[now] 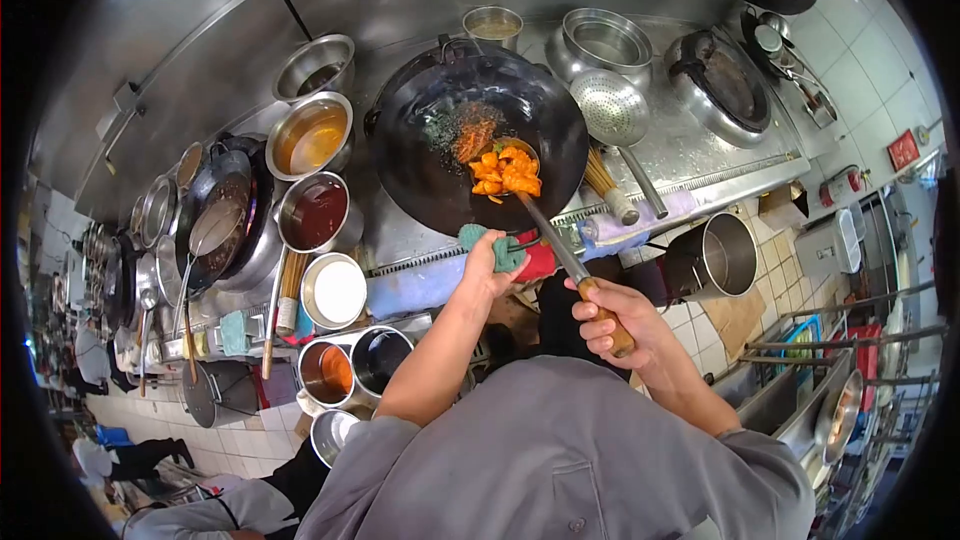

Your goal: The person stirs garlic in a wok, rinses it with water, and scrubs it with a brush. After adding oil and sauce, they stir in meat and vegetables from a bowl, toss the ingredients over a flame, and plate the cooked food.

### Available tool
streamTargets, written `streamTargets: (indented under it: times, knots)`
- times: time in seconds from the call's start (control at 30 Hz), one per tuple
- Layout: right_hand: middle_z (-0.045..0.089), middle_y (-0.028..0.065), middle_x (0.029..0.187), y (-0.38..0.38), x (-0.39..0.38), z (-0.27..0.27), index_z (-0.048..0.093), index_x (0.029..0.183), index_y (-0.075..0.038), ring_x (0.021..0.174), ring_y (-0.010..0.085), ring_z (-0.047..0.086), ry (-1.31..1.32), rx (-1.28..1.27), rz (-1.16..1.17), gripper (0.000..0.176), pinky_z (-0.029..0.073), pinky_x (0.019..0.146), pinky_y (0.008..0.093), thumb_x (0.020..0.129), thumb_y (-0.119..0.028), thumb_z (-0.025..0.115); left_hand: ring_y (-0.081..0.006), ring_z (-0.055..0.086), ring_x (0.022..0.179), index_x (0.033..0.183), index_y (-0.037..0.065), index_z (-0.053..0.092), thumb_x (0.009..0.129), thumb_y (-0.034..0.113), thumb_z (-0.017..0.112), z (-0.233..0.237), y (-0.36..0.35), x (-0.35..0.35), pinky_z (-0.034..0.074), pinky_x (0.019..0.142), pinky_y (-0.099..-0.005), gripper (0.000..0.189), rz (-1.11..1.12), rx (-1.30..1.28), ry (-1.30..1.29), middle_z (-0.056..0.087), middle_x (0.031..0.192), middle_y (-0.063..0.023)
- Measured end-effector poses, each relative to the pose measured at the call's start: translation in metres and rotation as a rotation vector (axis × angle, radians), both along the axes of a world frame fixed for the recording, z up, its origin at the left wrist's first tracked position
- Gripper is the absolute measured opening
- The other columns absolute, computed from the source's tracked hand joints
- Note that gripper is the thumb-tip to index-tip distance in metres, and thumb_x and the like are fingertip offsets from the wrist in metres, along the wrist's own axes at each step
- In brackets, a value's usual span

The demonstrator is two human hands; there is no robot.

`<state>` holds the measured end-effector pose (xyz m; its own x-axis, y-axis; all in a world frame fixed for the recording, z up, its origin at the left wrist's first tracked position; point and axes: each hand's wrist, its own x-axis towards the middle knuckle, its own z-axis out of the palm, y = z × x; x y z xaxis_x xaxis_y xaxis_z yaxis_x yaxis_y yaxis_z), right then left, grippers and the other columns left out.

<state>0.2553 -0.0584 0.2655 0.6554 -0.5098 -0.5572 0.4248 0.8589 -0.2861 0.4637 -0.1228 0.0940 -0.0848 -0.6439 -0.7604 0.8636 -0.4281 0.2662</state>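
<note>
A large black wok (420, 175) stands on the steel stove, with orange food pieces (510, 172) and a reddish-brown seasoning heap (477, 140) inside it. My left hand (488, 262) is closed round a green cloth (505, 248) at the wok's near edge, over its handle. In my right hand (618, 320) is the wooden end of a long-handled ladle (555, 240). The ladle's head lies in the wok under the orange pieces, which partly hide it.
Left of the wok are pots of amber liquid (312, 138), dark red sauce (314, 212) and white contents (334, 291). A perforated strainer (609, 107), a bamboo brush (610, 185) and a metal bin (728, 255) are at the right. Other people (130, 460) show at lower left.
</note>
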Motion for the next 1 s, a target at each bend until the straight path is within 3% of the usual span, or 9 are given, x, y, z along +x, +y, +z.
streamTargets:
  times: [0.13, 0.2, 0.27, 0.33, 0.37, 0.57, 0.8, 0.9, 1.0]
  knots:
    - [0.045, 0.0014, 0.08, -0.011, 0.002, 0.007, 0.05, 0.108, -0.008, 0.057, 0.0051, 0.042, 0.03, -0.09, -0.002, 0.017, 0.038, 0.046, 0.0194, 0.092, -0.014, 0.05, -0.026, 0.054, 0.089, 0.098, 0.012, 0.053, 0.083, 0.028, 0.062, 0.002, 0.002, 0.004, 0.048, 0.082, -0.046, 0.024, -0.05, -0.023, -0.051, 0.056, 0.095, -0.0084]
    - [0.047, 0.0021, 0.079, -0.017, 0.001, 0.0, 0.045, 0.096, -0.01, 0.058, 0.0072, 0.044, -0.027, -0.071, 0.016, 0.007, 0.039, 0.048, 0.0216, 0.091, -0.013, 0.05, -0.0291, 0.048, 0.106, 0.113, 0.013, 0.049, 0.082, 0.031, 0.064, 0.029, 0.006, 0.001, 0.042, 0.087, -0.0535, 0.039, -0.127, 0.056, -0.081, 0.05, 0.116, -0.0105]
    - [0.047, 0.0023, 0.079, -0.019, 0.005, -0.008, 0.046, 0.095, -0.01, 0.058, 0.0071, 0.045, -0.051, -0.069, 0.005, 0.007, 0.04, 0.048, 0.0216, 0.091, -0.012, 0.051, -0.0301, 0.047, 0.11, 0.118, 0.013, 0.047, 0.08, 0.032, 0.066, 0.003, 0.005, 0.005, 0.039, 0.088, -0.0564, 0.047, -0.166, 0.032, -0.054, 0.048, 0.123, -0.0103]
    - [0.047, 0.0022, 0.078, -0.02, 0.008, -0.026, 0.047, 0.095, -0.01, 0.057, 0.007, 0.044, -0.196, 0.006, -0.034, 0.007, 0.04, 0.048, 0.0216, 0.091, -0.013, 0.052, -0.0303, 0.049, 0.107, 0.114, 0.013, 0.049, 0.08, 0.031, 0.066, -0.02, 0.004, 0.003, 0.04, 0.086, -0.0558, 0.042, -0.189, 0.003, -0.08, 0.05, 0.119, -0.0102]
    - [0.046, 0.0016, 0.078, -0.017, 0.01, -0.036, 0.047, 0.1, -0.011, 0.056, 0.0058, 0.043, -0.166, -0.017, -0.02, 0.01, 0.039, 0.046, 0.0202, 0.091, -0.014, 0.051, -0.0285, 0.051, 0.101, 0.103, 0.011, 0.053, 0.081, 0.025, 0.06, -0.025, 0.004, 0.002, 0.044, 0.084, -0.0505, 0.027, -0.18, 0.009, -0.064, 0.056, 0.106, -0.0108]
    - [0.048, 0.0, 0.071, -0.004, 0.014, -0.053, 0.046, 0.098, -0.013, 0.05, 0.0069, 0.043, -0.015, 0.012, 0.049, 0.008, 0.037, 0.042, 0.0211, 0.091, -0.012, 0.049, -0.0258, 0.056, 0.082, 0.089, 0.01, 0.053, 0.078, 0.018, 0.057, -0.052, 0.008, 0.015, 0.049, 0.07, -0.0432, 0.014, -0.137, -0.034, -0.189, 0.057, 0.089, -0.0095]
    - [0.048, -0.0014, 0.066, -0.008, -0.003, -0.031, 0.045, 0.083, -0.006, 0.049, 0.0049, 0.045, -0.201, 0.051, -0.005, 0.013, 0.039, 0.042, 0.0193, 0.09, -0.014, 0.053, -0.0202, 0.055, 0.066, 0.082, 0.01, 0.053, 0.076, 0.02, 0.058, 0.019, 0.023, 0.019, 0.046, 0.057, -0.0329, 0.012, -0.175, -0.07, -0.116, 0.057, 0.075, -0.0047]
    - [0.045, -0.0001, 0.069, 0.042, -0.062, -0.028, 0.05, 0.111, -0.007, 0.049, 0.0043, 0.043, -0.361, 0.092, -0.013, 0.022, 0.036, 0.041, 0.0183, 0.09, -0.013, 0.052, -0.0184, 0.055, 0.065, 0.082, 0.01, 0.053, 0.075, 0.021, 0.059, 0.037, 0.073, -0.026, 0.045, 0.055, -0.03, 0.014, -0.222, -0.027, -0.096, 0.057, 0.075, -0.004]
    - [0.046, -0.0009, 0.072, 0.119, -0.125, -0.017, 0.047, 0.116, -0.006, 0.048, 0.0038, 0.041, -0.393, -0.032, -0.106, 0.027, 0.036, 0.04, 0.0189, 0.091, -0.016, 0.051, -0.0194, 0.054, 0.065, 0.084, 0.01, 0.053, 0.075, 0.021, 0.06, 0.038, 0.13, -0.079, 0.044, 0.052, -0.0314, 0.016, -0.34, -0.01, -0.134, 0.057, 0.075, -0.0046]
